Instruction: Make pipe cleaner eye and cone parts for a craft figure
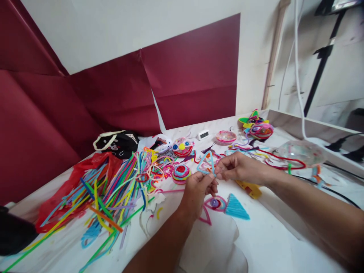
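A light blue pipe cleaner (pixel 205 162) bent into a triangle is pinched between both hands over the table. My left hand (pixel 199 188) grips its lower corner from below, fingers closed. From the right, my right hand (pixel 234 167) pinches the same corner with thumb and fingertips. Below the hands lies a pink pipe-cleaner outline with an eye-like blue bead (pixel 215 203), joined to a filled light blue triangle (pixel 237 207). A yellow tool (pixel 249 189), possibly a glue gun, is partly hidden under my right forearm. Behind my left hand sits a striped coiled disc (pixel 181 173).
Many loose pipe cleaners (pixel 122 185) and a red plastic bag (pixel 78 193) spread over the left side. At the back are a decorated round piece (pixel 182 146), a small digital clock (pixel 203 134), a clear bowl (pixel 226 137) and a colourful figure (pixel 260 127). Cables run along the right.
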A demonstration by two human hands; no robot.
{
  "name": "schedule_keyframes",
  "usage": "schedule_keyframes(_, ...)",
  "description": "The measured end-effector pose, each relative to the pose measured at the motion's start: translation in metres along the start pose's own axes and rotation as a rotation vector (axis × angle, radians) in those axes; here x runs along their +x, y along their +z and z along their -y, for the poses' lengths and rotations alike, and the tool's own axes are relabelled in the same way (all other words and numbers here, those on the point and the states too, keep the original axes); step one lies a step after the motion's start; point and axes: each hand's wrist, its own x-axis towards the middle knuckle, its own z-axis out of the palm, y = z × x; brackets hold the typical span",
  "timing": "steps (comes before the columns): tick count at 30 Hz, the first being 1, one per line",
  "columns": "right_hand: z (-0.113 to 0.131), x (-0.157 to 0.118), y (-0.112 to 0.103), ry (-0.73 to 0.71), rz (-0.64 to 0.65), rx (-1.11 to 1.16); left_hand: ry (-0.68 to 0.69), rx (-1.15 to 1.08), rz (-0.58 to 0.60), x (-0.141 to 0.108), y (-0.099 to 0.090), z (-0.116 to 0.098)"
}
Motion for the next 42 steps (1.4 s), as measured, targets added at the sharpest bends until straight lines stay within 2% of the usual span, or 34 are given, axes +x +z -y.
schedule_keyframes(6,0.006,-0.006,-0.001,-0.055,0.028,0.006,0.032,-0.026,0.076,-0.001,-0.002,-0.006)
schedule_keyframes(16,0.009,-0.007,-0.002,-0.104,0.112,0.146,0.068,-0.054,0.209,-0.005,-0.005,-0.013)
schedule_keyframes(22,0.016,-0.014,-0.006,-0.208,0.072,-0.170,0.006,-0.043,0.346,-0.006,-0.009,-0.017)
schedule_keyframes(29,0.033,-0.022,-0.006,-0.519,0.141,-0.497,-0.082,-0.010,0.414,-0.007,-0.012,-0.018)
schedule_keyframes(32,0.035,-0.021,-0.004,-0.635,0.098,-0.609,-0.093,-0.013,0.437,-0.008,-0.012,-0.017)
schedule_keyframes(35,0.032,-0.020,-0.006,-0.686,-0.013,-0.692,-0.085,-0.006,0.435,-0.007,-0.012,-0.018)
schedule_keyframes(37,0.029,-0.018,-0.007,-0.680,-0.129,-0.734,-0.059,0.004,0.415,-0.007,-0.013,-0.019)
schedule_keyframes(39,0.027,-0.017,-0.007,-0.613,-0.209,-0.735,-0.006,0.016,0.382,-0.006,-0.014,-0.019)
schedule_keyframes(42,0.027,-0.017,-0.003,-0.440,-0.164,-0.596,0.095,0.052,0.345,-0.005,-0.015,-0.020)
